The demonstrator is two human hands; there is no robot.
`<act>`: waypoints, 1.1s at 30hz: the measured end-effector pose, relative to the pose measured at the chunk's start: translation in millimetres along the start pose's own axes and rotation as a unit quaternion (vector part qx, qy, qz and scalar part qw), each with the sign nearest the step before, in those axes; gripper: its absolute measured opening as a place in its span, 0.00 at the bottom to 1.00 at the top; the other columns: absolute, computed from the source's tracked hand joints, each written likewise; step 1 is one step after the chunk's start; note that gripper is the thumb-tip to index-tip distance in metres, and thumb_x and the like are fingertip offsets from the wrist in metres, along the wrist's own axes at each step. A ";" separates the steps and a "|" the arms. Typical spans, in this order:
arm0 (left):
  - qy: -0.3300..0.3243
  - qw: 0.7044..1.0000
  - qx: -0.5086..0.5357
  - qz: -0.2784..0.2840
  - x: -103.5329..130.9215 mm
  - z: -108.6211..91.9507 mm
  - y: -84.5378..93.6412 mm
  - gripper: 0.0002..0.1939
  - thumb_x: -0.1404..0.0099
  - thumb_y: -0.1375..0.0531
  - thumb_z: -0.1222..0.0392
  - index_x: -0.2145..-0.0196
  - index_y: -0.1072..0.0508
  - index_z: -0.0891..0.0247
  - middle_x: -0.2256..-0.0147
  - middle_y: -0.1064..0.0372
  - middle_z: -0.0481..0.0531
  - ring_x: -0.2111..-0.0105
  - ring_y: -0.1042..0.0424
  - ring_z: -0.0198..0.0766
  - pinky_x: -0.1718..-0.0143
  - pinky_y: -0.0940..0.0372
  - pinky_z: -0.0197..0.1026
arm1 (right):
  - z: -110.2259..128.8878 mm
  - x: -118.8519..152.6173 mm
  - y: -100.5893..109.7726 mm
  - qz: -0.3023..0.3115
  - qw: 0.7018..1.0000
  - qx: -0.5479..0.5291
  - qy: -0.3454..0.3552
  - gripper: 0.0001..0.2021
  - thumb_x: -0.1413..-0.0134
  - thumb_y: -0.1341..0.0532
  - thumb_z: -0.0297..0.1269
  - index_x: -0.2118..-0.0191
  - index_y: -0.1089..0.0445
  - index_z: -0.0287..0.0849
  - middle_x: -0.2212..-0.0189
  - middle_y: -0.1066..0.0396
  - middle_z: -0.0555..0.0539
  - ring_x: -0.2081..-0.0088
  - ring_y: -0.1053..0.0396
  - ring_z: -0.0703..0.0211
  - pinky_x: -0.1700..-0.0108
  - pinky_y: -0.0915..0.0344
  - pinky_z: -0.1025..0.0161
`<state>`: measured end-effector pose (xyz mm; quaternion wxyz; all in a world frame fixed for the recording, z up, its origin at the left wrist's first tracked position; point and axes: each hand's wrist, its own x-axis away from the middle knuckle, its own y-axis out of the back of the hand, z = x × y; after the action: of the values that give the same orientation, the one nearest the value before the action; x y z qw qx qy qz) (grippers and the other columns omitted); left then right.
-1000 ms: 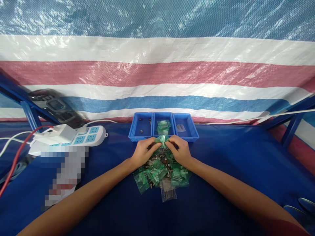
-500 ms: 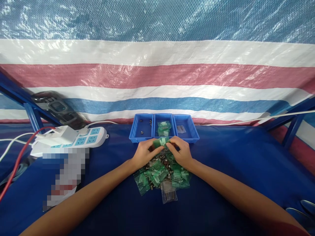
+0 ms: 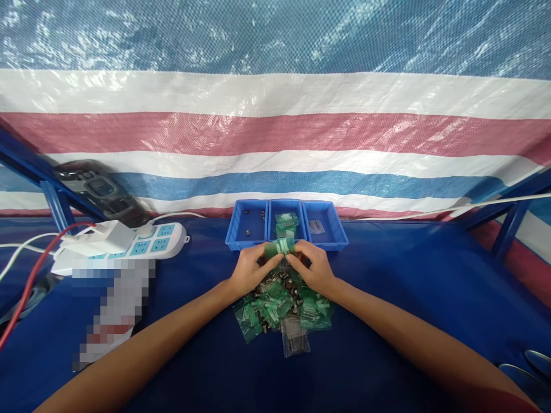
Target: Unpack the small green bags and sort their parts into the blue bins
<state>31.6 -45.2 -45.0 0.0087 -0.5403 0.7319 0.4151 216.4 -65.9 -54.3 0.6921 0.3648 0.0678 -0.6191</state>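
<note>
Between both hands a small green packet (image 3: pixel 280 247) is held above the pile, just in front of the middle blue bin. My left hand (image 3: pixel 252 268) pinches its left side with thumb and fingers. Its right side is gripped by my right hand (image 3: pixel 315 267). Below them lies a pile of green packets (image 3: pixel 275 304) mixed with small metal parts. A clear packet (image 3: pixel 295 343) rests at the pile's near edge. Green packets (image 3: pixel 286 223) also lie in the middle bin.
The left bin (image 3: pixel 253 228) holds a few metal parts, the right bin (image 3: pixel 329 226) a clear packet. A power strip (image 3: pixel 159 240) with cables stands at left, near a bagged device (image 3: pixel 101 186). Glasses (image 3: pixel 523 373) lie at the right edge.
The held green packet has shifted slightly left and looks more spread out. My right thumb has moved left, closer to my left thumb.
</note>
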 end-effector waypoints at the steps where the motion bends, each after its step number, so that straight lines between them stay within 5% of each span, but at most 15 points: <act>1: 0.000 1.000 0.000 -0.002 -0.1 0.0 0.0 0.11 0.37 0.43 0.55 0.72 0.30 0.66 0.78 0.34 0.47 0.79 0.36 0.31 0.77 0.42 0.33 | 0.2 -0.1 -0.1 -0.001 1.000 0.003 0.000 0.12 0.40 0.46 0.42 0.71 0.38 0.41 0.78 0.43 0.51 0.78 0.43 0.63 0.75 0.44 0.65; 10: 0.016 1.000 0.016 0.015 -1.2 -3.2 1.4 0.14 0.36 0.44 0.54 0.74 0.30 0.66 0.84 0.38 0.44 0.82 0.38 0.30 0.79 0.44 0.32 | -0.3 -0.8 -0.4 -0.022 0.999 0.030 0.000 0.14 0.39 0.47 0.41 0.74 0.43 0.42 0.80 0.47 0.53 0.79 0.47 0.65 0.75 0.47 0.66; 19: 0.004 1.000 0.005 0.011 -0.1 -4.6 3.4 0.11 0.36 0.45 0.54 0.64 0.29 0.64 0.71 0.30 0.50 0.73 0.32 0.33 0.71 0.38 0.34 | -2.1 0.5 -4.2 -0.016 0.999 0.036 0.033 0.16 0.39 0.47 0.42 0.77 0.42 0.42 0.81 0.45 0.52 0.79 0.46 0.64 0.76 0.47 0.66; 25: -0.042 0.998 0.042 0.010 -0.9 -4.1 5.4 0.14 0.34 0.47 0.57 0.76 0.31 0.65 0.77 0.35 0.50 0.76 0.35 0.33 0.73 0.39 0.35 | 0.1 -0.5 -3.5 -0.015 0.999 0.023 0.047 0.14 0.38 0.47 0.40 0.75 0.40 0.42 0.79 0.43 0.51 0.78 0.44 0.64 0.76 0.45 0.65; 30: 0.015 0.999 0.035 -0.014 1.0 -4.4 4.9 0.11 0.36 0.44 0.55 0.61 0.29 0.63 0.70 0.29 0.52 0.73 0.31 0.34 0.73 0.37 0.34 | -2.8 0.8 -3.7 -0.017 0.998 0.017 0.054 0.12 0.40 0.45 0.40 0.74 0.38 0.42 0.79 0.41 0.50 0.79 0.43 0.64 0.76 0.44 0.65; 33: 0.010 0.999 0.026 -0.023 1.0 -4.8 4.2 0.11 0.36 0.44 0.55 0.63 0.28 0.64 0.68 0.28 0.53 0.72 0.30 0.34 0.70 0.36 0.35 | -3.6 0.8 -3.8 -0.012 0.999 0.014 0.047 0.12 0.40 0.45 0.41 0.73 0.38 0.42 0.79 0.41 0.50 0.79 0.42 0.64 0.76 0.43 0.65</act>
<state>29.9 -48.7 -39.9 0.0245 -0.5608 0.7298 0.3902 214.4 -64.3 -58.9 0.6754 0.4024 0.0959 -0.6105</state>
